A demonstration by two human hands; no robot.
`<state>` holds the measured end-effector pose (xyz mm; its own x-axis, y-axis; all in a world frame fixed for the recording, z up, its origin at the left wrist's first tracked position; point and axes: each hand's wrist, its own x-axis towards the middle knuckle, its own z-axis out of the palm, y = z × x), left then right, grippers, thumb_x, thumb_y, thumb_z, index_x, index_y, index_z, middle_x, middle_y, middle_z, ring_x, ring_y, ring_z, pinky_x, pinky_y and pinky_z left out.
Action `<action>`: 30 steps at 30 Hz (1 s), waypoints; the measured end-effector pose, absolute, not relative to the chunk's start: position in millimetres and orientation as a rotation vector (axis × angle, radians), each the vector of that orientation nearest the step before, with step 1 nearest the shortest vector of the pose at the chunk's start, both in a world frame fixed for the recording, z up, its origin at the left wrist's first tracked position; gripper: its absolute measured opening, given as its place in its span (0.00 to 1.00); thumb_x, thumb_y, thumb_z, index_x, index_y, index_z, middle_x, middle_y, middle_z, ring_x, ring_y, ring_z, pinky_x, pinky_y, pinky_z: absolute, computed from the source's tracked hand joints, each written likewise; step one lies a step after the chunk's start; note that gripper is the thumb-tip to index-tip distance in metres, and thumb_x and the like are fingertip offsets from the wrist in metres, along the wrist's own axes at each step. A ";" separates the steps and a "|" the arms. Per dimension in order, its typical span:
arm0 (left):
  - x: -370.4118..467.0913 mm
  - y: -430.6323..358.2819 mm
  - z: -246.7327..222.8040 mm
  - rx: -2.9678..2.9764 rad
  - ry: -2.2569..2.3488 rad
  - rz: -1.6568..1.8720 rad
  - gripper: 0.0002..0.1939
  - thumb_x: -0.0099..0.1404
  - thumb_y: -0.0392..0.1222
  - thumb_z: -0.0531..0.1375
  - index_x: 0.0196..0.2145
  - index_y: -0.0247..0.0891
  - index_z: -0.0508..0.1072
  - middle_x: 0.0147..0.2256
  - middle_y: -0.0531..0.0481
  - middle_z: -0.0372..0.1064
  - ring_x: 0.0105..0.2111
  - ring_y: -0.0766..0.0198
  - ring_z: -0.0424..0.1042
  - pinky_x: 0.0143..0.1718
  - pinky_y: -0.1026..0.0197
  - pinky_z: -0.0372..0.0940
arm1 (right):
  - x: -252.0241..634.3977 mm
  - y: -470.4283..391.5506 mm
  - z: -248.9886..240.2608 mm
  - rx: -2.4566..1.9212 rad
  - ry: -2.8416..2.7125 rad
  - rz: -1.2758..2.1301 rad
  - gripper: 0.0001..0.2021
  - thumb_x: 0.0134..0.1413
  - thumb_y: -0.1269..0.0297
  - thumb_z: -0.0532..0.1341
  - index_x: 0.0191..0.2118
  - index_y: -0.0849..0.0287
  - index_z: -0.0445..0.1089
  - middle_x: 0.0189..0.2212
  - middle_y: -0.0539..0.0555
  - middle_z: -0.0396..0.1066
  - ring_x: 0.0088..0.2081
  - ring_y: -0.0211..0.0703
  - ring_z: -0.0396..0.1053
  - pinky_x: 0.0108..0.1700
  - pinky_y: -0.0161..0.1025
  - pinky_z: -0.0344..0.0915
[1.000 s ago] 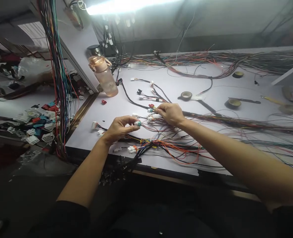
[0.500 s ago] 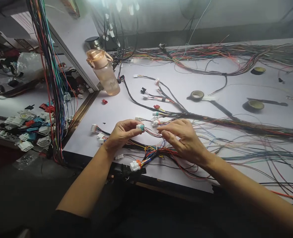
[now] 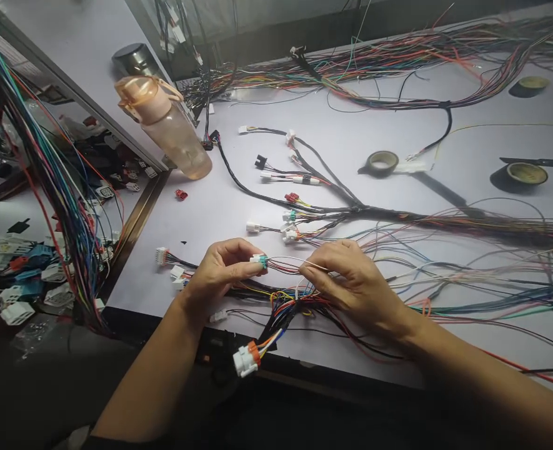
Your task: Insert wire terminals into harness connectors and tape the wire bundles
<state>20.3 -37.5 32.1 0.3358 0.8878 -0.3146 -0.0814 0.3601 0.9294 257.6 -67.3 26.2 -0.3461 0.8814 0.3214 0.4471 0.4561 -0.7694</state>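
The left hand (image 3: 227,267) pinched a white-and-teal connector (image 3: 260,260) between thumb and fingers, holding it above the near part of the counter (image 3: 224,219), left of the right hand (image 3: 351,275). The right hand had its thumb and fingertips closed on the thin wires (image 3: 283,267) that ran rightward out of that connector, a pale one arching above the darker ones. Both hands were near each other, with a short stretch of wire between them. Beneath and just nearer lay a tied bundle (image 3: 288,306) of many colours, and from it a white-and-orange plug (image 3: 247,359) stuck out over the near edge. Left of the left hand, a white plug (image 3: 162,255) lay on the counter at the end of a dark cable. Beyond the hands, a black-wrapped harness (image 3: 393,214) ran off to the right, its left end branching into several small plugs, among them a red one (image 3: 292,197) and a teal one (image 3: 288,215). A loose red piece (image 3: 181,194) lay farther left, near a tilted-looking bottle (image 3: 173,137). On the right were a tape roll (image 3: 383,162), a second roll (image 3: 522,177) by a dark tool (image 3: 543,162), and a third roll (image 3: 530,85) farther off. Along the far side stretched a thick spread of wires, while at the far left more strands (image 3: 46,169) hung beside a heap of plugs (image 3: 27,269)
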 end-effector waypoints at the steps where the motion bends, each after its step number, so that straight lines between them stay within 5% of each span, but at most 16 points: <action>1: 19.9 -38.0 32.2 0.984 1.032 0.781 0.07 0.51 0.37 0.70 0.30 0.36 0.78 0.27 0.49 0.76 0.27 0.66 0.74 0.30 0.66 0.69 | 257.3 -67.2 25.4 -1.099 -1.962 0.718 0.08 0.62 0.65 0.58 0.32 0.56 0.70 0.25 0.48 0.70 0.31 0.38 0.66 0.41 0.41 0.53; 7: 19.1 -41.5 32.4 0.971 1.025 0.796 0.11 0.55 0.36 0.68 0.38 0.38 0.79 0.33 0.49 0.77 0.32 0.67 0.75 0.35 0.68 0.70 | 254.5 -68.0 24.8 -1.061 -1.946 0.559 0.04 0.60 0.68 0.59 0.33 0.56 0.70 0.27 0.49 0.72 0.31 0.38 0.67 0.40 0.43 0.54; 30: 19.3 -40.0 34.0 1.079 0.855 0.729 0.12 0.56 0.28 0.66 0.38 0.40 0.78 0.40 0.47 0.77 0.40 0.63 0.75 0.41 0.62 0.71 | 257.5 -74.4 28.5 -0.996 -2.032 0.467 0.04 0.59 0.69 0.60 0.35 0.55 0.71 0.27 0.48 0.73 0.28 0.38 0.65 0.41 0.44 0.53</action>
<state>19.3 -40.0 34.0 0.4863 0.8432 -0.2292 -0.0927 0.3106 0.9460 257.5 -74.4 28.5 -0.3634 0.7838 0.5036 0.4852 0.6207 -0.6159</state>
